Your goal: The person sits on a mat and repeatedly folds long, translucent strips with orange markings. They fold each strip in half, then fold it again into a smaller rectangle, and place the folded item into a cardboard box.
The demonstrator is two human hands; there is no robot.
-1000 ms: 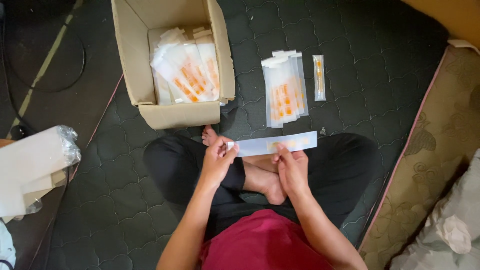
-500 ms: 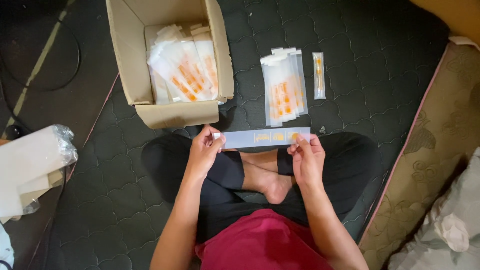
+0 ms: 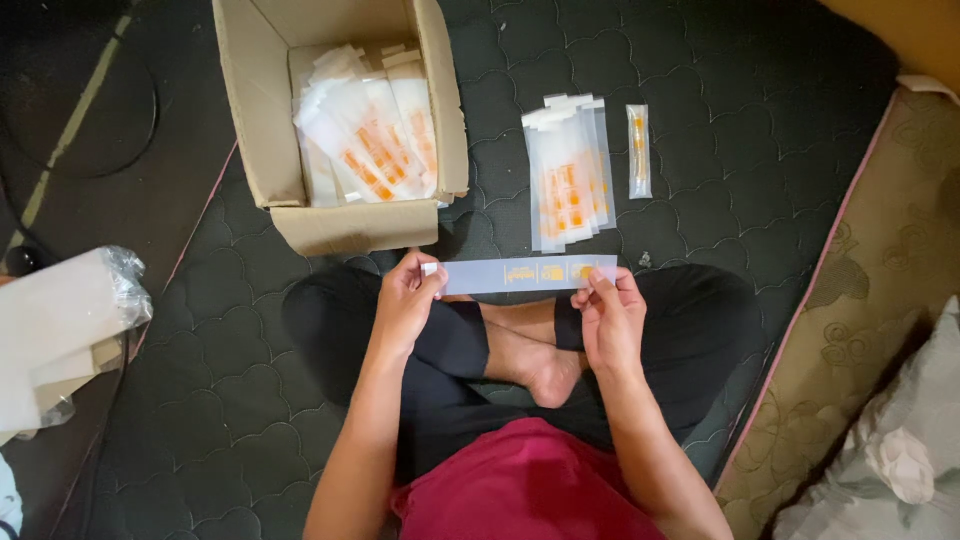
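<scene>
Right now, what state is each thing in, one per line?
Cardboard box: open, holding clear packets.
Long clear sleeve: held level at both ends.
Left hand: pinching the sleeve's left end.
Right hand: pinching its right end.
Packet stack: lying flat, fanned.
Single narrow packet: flat, apart.

The cardboard box (image 3: pixel 340 120) is plain tan, and the packets (image 3: pixel 365 140) inside it are clear-white with orange print. Right of the box, a stack of pouches (image 3: pixel 565 175) shows the same white with orange blocks, and beside it lies a slim clear sachet (image 3: pixel 638 150) with an orange core. Below the box, the strip (image 3: pixel 525 273) is pale translucent with orange squares. The mattress (image 3: pixel 760 150) under the box is dark green, quilted in scalloped stitching. The shirt (image 3: pixel 525 490) is red, the trousers (image 3: pixel 690 330) black.
</scene>
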